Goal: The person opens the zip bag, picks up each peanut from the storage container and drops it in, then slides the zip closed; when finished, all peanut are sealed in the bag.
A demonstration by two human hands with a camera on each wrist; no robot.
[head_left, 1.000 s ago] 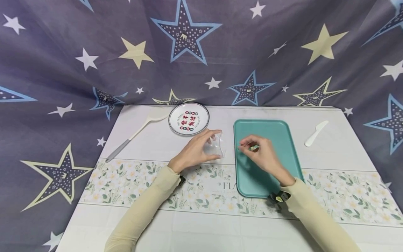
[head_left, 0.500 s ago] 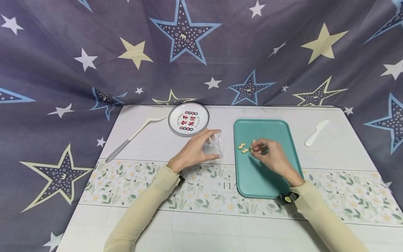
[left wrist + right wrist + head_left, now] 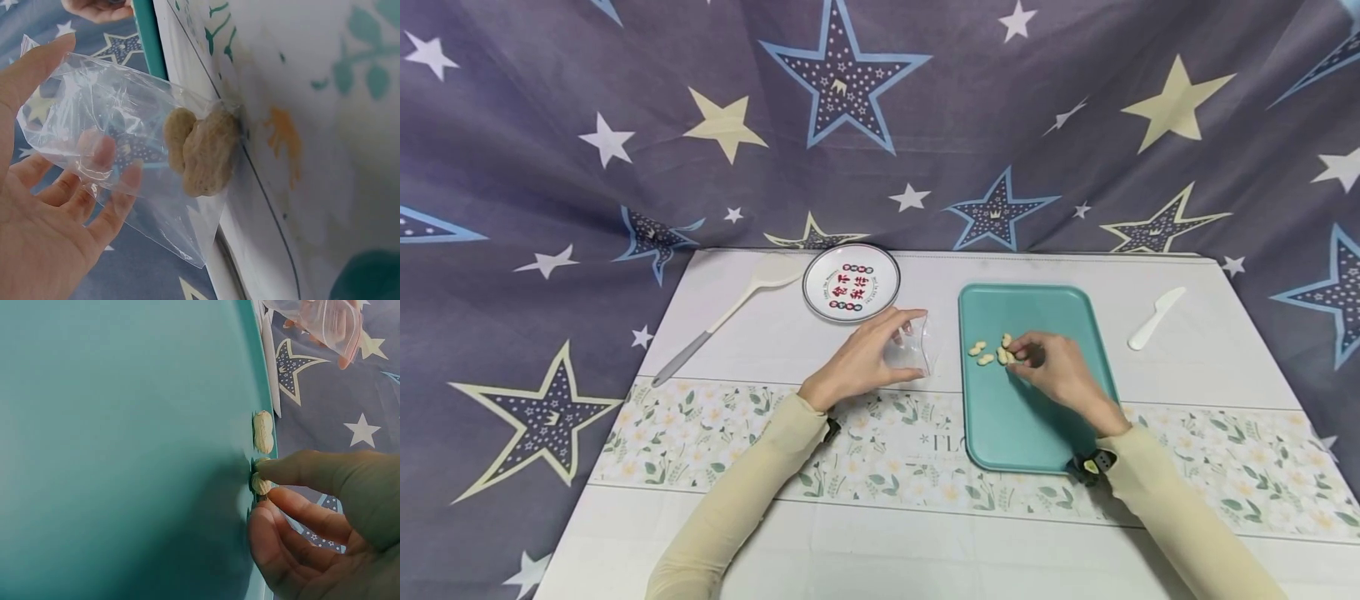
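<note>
My left hand holds a clear plastic bag with its mouth spread between thumb and fingers. Inside the bag's lower end, in the left wrist view, lie peanuts in their shells. On the teal tray is a small group of unshelled peanuts, toward its left side. My right hand is over the tray, thumb and fingertip pinching a peanut at the right of that group. Another peanut lies just beyond it in the right wrist view.
A white plate with red characters stands behind my left hand. To its left lies a long-handled spoon, pale with a grey handle. A white plastic knife rests right of the tray. A star-patterned cloth hangs behind the table.
My right hand has moved right across the tray, and several peanuts it had covered now show. My left hand keeps the bag in the same place.
</note>
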